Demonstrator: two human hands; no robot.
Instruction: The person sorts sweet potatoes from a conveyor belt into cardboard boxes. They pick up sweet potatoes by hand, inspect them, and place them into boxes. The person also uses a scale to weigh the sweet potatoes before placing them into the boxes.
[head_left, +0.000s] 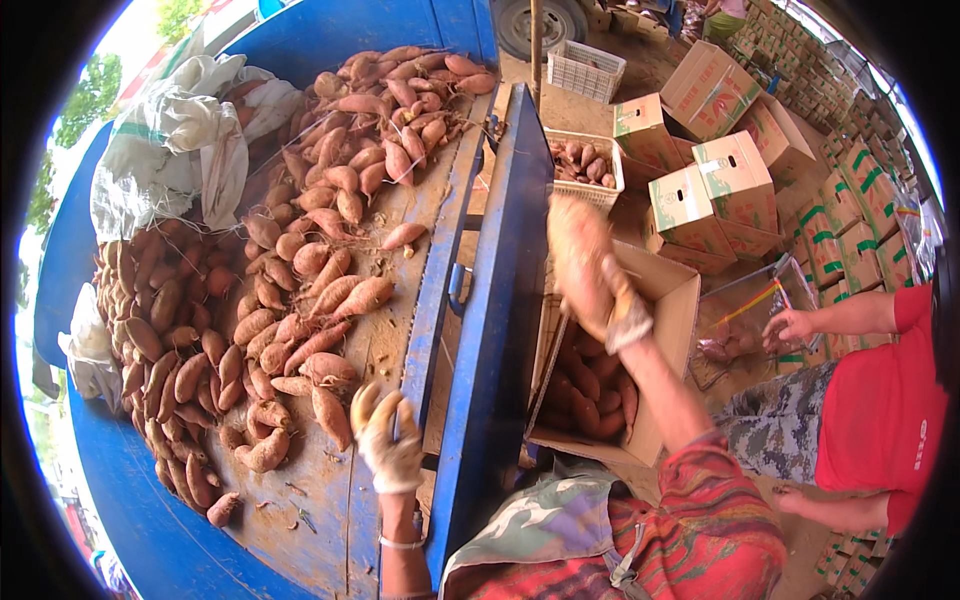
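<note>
My left hand (388, 441), in a soiled pale work glove, hovers near the edge of the truck bed with its fingers apart and nothing in it. Just left of it lies a sweet potato (331, 417). A large sweet potato (576, 244), blurred by motion, is in my gloved right hand (621, 304). That hand is above an open cardboard box (670, 281) partly filled with sweet potatoes (589, 382). To the left, a big pile of sweet potatoes (255, 322) spreads over the truck bed (315, 510).
The truck's blue lowered side panel (491, 300) stands between bed and box. White sacks (169, 142) lie behind the pile. Plastic crates (586, 71), printed cartons (712, 195) and stacked boxes (862, 225) cover the ground. Another person in a red shirt (877, 412) stands close at right.
</note>
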